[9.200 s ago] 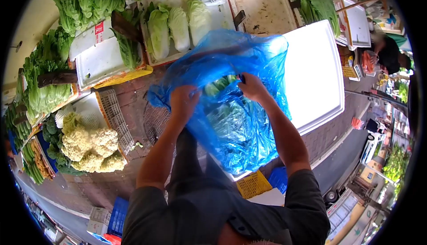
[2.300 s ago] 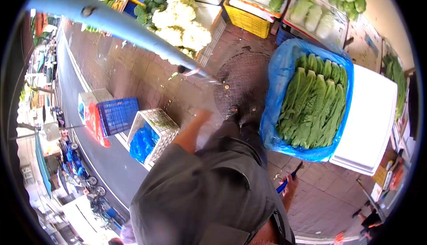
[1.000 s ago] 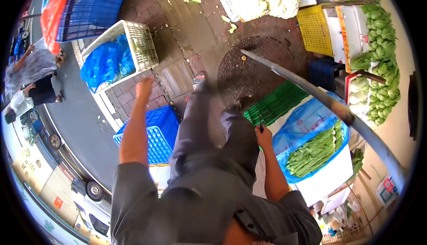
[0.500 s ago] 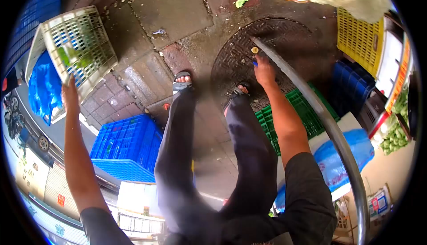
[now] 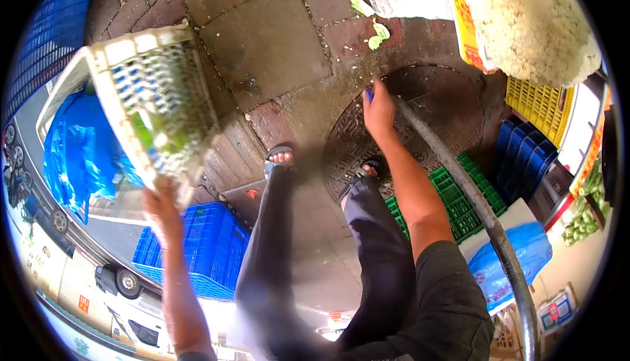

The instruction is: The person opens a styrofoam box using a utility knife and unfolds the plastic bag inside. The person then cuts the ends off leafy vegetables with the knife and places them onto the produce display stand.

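Pale cauliflower (image 5: 531, 26) at upper right, yellow crate (image 5: 541, 108) just below it, green crate (image 5: 453, 197) right of centre, bright blue crate (image 5: 213, 240) at lower left, leaf scraps (image 5: 378, 34) on paving (image 5: 262, 40) at upper centre

The crate (image 5: 141, 41) is white plastic lattice, partly blurred and tilted, its open side facing left, its near edge in the left hand (image 5: 164, 210). A shiny, crumpled blue bag (image 5: 82, 151) lies inside. A blue tool (image 5: 369, 95) sits in the right hand (image 5: 379, 115), mostly hidden.
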The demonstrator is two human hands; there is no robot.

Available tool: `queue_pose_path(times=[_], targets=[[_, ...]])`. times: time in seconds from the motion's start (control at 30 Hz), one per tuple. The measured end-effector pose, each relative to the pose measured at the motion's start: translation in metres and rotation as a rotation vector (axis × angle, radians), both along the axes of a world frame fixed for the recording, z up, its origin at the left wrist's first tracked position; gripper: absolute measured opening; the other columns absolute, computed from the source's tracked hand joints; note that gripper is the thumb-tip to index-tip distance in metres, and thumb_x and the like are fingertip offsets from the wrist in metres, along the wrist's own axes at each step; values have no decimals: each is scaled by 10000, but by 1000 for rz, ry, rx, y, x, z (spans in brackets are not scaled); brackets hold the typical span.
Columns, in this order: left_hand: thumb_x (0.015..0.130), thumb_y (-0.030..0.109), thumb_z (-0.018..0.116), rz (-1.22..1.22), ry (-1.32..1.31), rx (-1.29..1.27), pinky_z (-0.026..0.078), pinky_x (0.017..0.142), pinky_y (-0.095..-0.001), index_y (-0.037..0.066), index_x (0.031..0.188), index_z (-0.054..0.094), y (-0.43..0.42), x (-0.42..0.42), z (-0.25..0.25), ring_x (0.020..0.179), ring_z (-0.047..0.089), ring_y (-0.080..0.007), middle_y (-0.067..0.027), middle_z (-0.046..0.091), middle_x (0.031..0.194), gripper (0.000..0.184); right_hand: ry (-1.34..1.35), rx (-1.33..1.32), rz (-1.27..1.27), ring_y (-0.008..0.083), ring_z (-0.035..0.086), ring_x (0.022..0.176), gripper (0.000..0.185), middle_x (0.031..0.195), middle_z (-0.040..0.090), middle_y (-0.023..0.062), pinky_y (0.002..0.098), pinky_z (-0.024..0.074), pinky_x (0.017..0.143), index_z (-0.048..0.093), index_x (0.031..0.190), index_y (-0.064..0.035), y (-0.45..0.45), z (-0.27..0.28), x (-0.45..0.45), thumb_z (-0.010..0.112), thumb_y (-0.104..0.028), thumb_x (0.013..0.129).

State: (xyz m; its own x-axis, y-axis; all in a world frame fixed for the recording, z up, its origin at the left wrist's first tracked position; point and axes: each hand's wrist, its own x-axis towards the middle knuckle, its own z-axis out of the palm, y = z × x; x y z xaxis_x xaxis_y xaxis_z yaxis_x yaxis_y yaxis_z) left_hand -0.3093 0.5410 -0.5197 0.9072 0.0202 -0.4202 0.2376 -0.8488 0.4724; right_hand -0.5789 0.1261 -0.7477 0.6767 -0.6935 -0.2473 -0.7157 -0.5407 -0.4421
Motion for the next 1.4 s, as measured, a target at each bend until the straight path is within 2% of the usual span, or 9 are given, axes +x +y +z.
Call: queue_pose_path(times=[0.1, 0.23, 0.6, 0.8, 1.13, 1.2, 1.23, 1.33, 1.4], targets=[[981, 311, 594, -63, 13, 119, 492, 677, -397, -40, 1076, 608, -65, -52, 11, 746, 636, -257, -186, 684, 851, 364, 60, -39, -88, 466, 610, 1020, 595, 1140, 615, 302, 508, 496, 861, 374, 1405, 27, -63, 0, 75, 637, -150, 902], [966, 203, 607, -45, 50, 20, 468, 649, -456, -40, 1020, 566, -104, -69, 15, 704, 607, -407, -239, 633, 802, 252, 165, -73, 21, 472, 631, 918, 413, 1019, 647, 294, 541, 508, 792, 491, 1246, -15, -110, -47, 92, 649, -153, 890], [968, 145, 586, -58, 68, -94, 472, 579, -406, -24, 976, 527, -121, -59, 28, 591, 638, -294, -174, 634, 700, 180, 85, -186, 305, 450, 638, 871, 172, 1122, 561, 235, 530, 528, 756, 581, 1040, -26, -112, -23, 144, 600, -104, 888], [966, 159, 589, -85, 53, -77, 474, 579, -410, -15, 977, 526, -119, -57, 28, 603, 656, -299, -151, 642, 670, 185, 292, -217, 261, 413, 664, 842, 145, 1135, 531, 211, 508, 546, 748, 577, 1014, -33, -107, -36, 155, 487, -102, 925], [943, 166, 627, -93, -15, -85, 447, 609, -446, 8, 910, 538, -108, -63, 18, 639, 582, -386, -209, 574, 706, 185, 392, -230, 216, 403, 674, 842, 155, 960, 635, 209, 506, 545, 742, 577, 991, -50, -93, -56, 109, 600, -157, 882], [969, 190, 596, -57, 91, 36, 463, 610, -417, -12, 1021, 543, -102, -68, 13, 699, 612, -307, -189, 601, 762, 216, 368, -233, 180, 391, 688, 822, 140, 910, 661, 215, 500, 553, 709, 600, 980, -52, -92, -67, 101, 562, -165, 906], [958, 183, 619, 328, 229, -166, 434, 529, -340, 18, 993, 537, -108, -74, 7, 663, 582, -201, -128, 576, 723, 188, 305, -178, 122, 389, 688, 826, 160, 882, 670, 225, 502, 545, 700, 613, 969, -43, -84, -53, 102, 595, -181, 890], [923, 151, 649, 2, 104, 187, 484, 611, -423, 34, 976, 547, -103, -77, 4, 669, 612, -279, -148, 586, 725, 165, 184, -7, -102, 307, 699, 748, 208, 795, 686, 198, 437, 534, 652, 637, 921, -3, -51, -18, 110, 678, -194, 849], [869, 196, 667, -17, 79, 85, 484, 720, -513, 14, 988, 588, -105, -68, 8, 836, 620, -483, -261, 653, 889, 232, -65, 427, -376, 189, 655, 646, 146, 739, 665, 107, 342, 511, 601, 635, 877, 2, -22, 25, 118, 673, -138, 864]])
